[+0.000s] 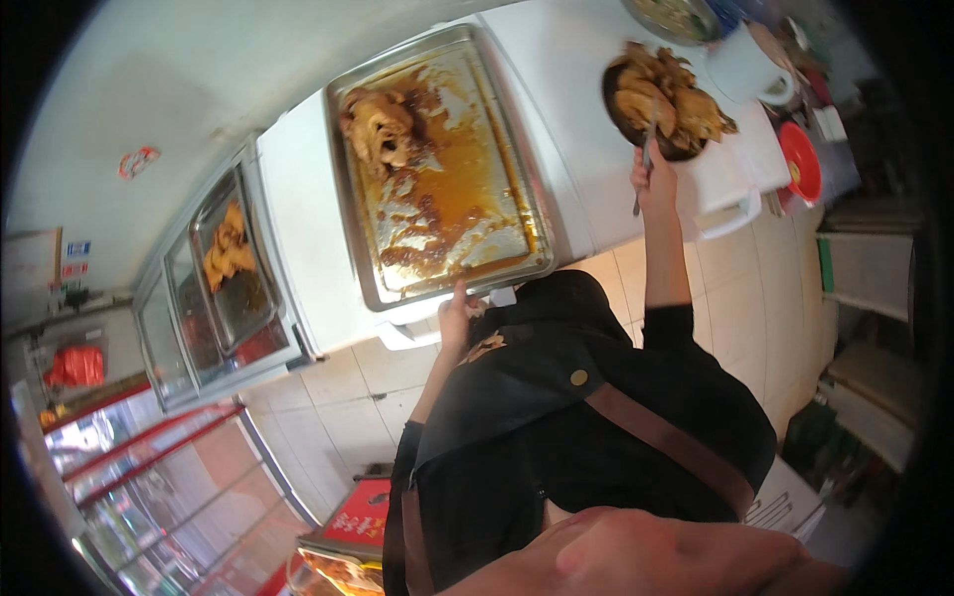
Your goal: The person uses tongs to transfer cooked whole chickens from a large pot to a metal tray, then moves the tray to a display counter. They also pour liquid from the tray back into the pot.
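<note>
A large rectangular metal tray [455, 201] lies before me on a white chest freezer. One whole cooked bird [378, 127], likely a chicken, rests at its far left, and brown sauce coats the tray. My left hand [455, 316] grips the tray's near rim, thumb uppermost. To the right, my right hand [656, 175] holds a metal utensil, apparently tongs [647, 158], whose tip touches the cooked poultry [671, 97]. Several pieces are heaped in a dark round bowl [613, 88]. The far ends of the tongs are blurred against the meat.
At the left, a glass display case [216, 298] holds another tray [250, 298] of poultry [227, 249]. A white pitcher [745, 67], a metal basin [678, 18] and a red bowl [799, 160] stand at the right. Freezer handles [406, 337] jut out near me.
</note>
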The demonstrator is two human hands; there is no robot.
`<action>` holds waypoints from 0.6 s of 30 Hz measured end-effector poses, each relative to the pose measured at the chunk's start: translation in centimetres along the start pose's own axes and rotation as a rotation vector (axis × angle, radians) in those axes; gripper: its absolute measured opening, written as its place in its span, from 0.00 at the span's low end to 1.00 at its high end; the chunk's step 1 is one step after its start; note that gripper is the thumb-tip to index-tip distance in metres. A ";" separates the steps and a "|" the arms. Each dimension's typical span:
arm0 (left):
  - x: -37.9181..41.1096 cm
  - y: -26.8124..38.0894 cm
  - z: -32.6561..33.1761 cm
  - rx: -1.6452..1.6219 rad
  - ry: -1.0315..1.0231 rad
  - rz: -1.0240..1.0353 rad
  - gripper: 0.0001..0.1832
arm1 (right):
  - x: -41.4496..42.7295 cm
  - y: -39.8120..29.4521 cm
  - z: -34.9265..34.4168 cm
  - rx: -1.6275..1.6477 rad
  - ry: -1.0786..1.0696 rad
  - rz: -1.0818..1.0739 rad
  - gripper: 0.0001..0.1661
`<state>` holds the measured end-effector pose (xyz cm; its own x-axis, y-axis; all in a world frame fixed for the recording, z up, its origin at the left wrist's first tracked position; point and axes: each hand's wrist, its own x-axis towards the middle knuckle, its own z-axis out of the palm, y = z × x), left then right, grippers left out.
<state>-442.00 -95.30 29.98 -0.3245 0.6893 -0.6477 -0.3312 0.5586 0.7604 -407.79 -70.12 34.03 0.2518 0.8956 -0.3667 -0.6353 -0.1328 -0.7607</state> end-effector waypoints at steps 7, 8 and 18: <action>-0.7 0.3 -0.3 0.005 0.019 -0.007 0.26 | -13.6 7.2 8.4 -0.291 -0.387 0.552 0.19; -0.6 0.3 -0.3 0.014 0.034 -0.003 0.26 | -13.8 8.2 10.3 -0.344 -0.482 0.538 0.19; 0.6 -0.1 -0.7 0.007 0.064 0.000 0.25 | -5.8 21.1 30.8 -0.499 -0.463 0.502 0.15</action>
<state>-442.77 -95.29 29.53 -0.3807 0.6588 -0.6489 -0.3253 0.5615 0.7609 -445.17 -65.04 36.62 -0.3679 0.7495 -0.5503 -0.1679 -0.6357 -0.7535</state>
